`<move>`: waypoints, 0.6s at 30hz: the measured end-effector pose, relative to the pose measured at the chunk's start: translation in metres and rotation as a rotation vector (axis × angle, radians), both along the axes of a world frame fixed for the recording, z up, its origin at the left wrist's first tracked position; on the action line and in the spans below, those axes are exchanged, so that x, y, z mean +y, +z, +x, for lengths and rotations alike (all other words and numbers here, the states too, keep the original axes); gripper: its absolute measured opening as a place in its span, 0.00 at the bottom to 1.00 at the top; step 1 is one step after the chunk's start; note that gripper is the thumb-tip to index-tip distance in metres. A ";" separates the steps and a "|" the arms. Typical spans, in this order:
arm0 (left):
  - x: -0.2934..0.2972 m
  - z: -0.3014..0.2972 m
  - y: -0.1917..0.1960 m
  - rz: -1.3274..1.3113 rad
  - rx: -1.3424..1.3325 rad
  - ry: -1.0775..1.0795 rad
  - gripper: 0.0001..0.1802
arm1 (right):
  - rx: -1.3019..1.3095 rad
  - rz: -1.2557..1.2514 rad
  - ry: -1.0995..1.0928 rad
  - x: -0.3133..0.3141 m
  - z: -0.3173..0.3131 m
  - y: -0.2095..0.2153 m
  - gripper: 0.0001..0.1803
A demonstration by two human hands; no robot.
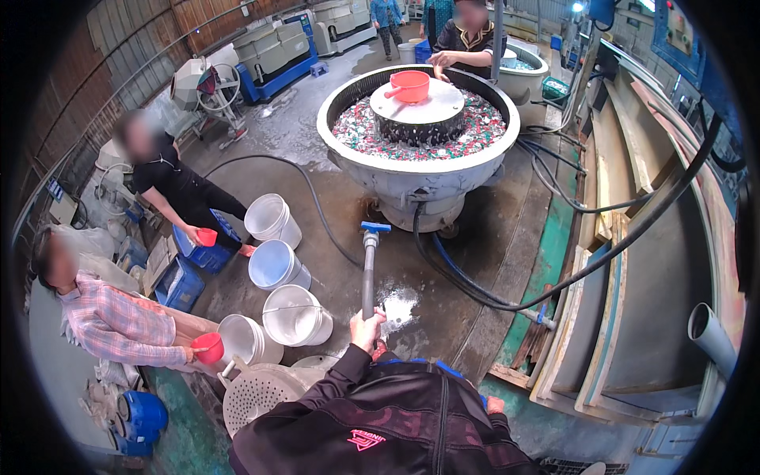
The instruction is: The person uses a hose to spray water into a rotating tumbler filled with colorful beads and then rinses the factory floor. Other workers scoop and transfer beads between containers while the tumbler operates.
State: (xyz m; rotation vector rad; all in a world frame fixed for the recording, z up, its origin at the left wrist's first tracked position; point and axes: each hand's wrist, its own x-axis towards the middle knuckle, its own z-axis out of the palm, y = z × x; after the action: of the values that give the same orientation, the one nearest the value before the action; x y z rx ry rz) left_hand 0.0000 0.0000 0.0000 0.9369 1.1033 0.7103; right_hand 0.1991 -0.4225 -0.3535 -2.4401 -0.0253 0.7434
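My left hand (366, 328) is closed around a grey pipe (369, 277) that points away from me over the wet floor. At its far end sits a blue valve handle (375, 227). My right hand (495, 404) hangs beside my body at the lower right, mostly hidden by the dark jacket, so its fingers do not show clearly. Beyond the pipe stands a large round vibrating tub (419, 178) full of small red, green and white pieces. On its central lid rests a red scoop (410, 85). Several white buckets (297, 317) form a row left of the pipe.
Two people at left each hold a red scoop (207, 348); another person leans over the tub's far side. A perforated pale basket (257, 400) stands close at my left. Black hoses (617, 252) cross at right, beside long wooden-edged troughs (582, 332). Blue drums (142, 416) stand lower left.
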 end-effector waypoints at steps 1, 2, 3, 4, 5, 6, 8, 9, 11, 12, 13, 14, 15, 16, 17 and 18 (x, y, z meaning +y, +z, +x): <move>0.000 0.000 0.000 0.007 0.004 -0.002 0.06 | -0.029 0.026 0.041 0.000 -0.001 -0.001 0.13; -0.001 0.000 -0.001 0.013 0.008 -0.003 0.06 | -0.108 0.071 0.062 -0.005 -0.010 -0.001 0.13; -0.006 -0.010 0.002 0.001 0.020 -0.007 0.06 | -0.032 0.034 0.070 -0.009 -0.019 0.001 0.13; -0.008 -0.003 0.000 -0.005 -0.001 -0.010 0.06 | -0.042 0.021 0.059 -0.011 -0.007 0.003 0.13; -0.008 0.001 0.000 -0.016 -0.016 -0.010 0.06 | -0.044 0.012 0.047 -0.012 -0.002 0.004 0.13; -0.008 0.002 0.000 -0.007 -0.015 -0.012 0.06 | -0.055 0.004 0.056 -0.011 0.001 0.005 0.13; -0.006 0.000 0.001 -0.009 0.004 -0.008 0.06 | -0.067 -0.030 0.081 -0.010 -0.004 0.004 0.13; -0.007 -0.001 0.001 0.003 0.011 -0.011 0.06 | -0.083 -0.025 0.156 -0.011 -0.005 0.006 0.13; -0.006 0.000 -0.001 0.019 0.030 -0.009 0.06 | -0.127 -0.051 0.320 -0.012 -0.003 0.011 0.13; -0.006 -0.001 -0.002 0.020 0.025 -0.015 0.06 | -0.109 -0.028 0.205 -0.011 -0.006 0.015 0.13; -0.005 -0.001 -0.003 0.020 0.023 -0.019 0.06 | -0.091 -0.004 0.090 -0.009 -0.010 0.020 0.13; -0.005 -0.001 -0.004 0.011 0.033 -0.021 0.06 | -0.078 0.022 -0.019 -0.006 -0.012 0.024 0.13; -0.005 -0.001 -0.004 0.021 0.020 -0.022 0.06 | -0.046 0.036 -0.045 -0.004 -0.012 0.028 0.13; -0.005 -0.001 -0.004 0.021 0.018 -0.020 0.06 | -0.019 0.052 -0.065 -0.003 -0.011 0.031 0.13; -0.005 0.000 -0.004 0.022 0.015 -0.018 0.06 | 0.003 0.061 -0.074 -0.002 -0.010 0.030 0.13; -0.004 0.000 -0.004 0.022 0.023 -0.020 0.06 | 0.028 0.040 -0.030 -0.002 -0.008 0.027 0.13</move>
State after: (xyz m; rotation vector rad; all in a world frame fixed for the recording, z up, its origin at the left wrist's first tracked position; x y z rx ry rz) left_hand -0.0003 -0.0043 -0.0041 0.9755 1.1070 0.6985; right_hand 0.1912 -0.4247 -0.3270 -2.3870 0.0074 0.7561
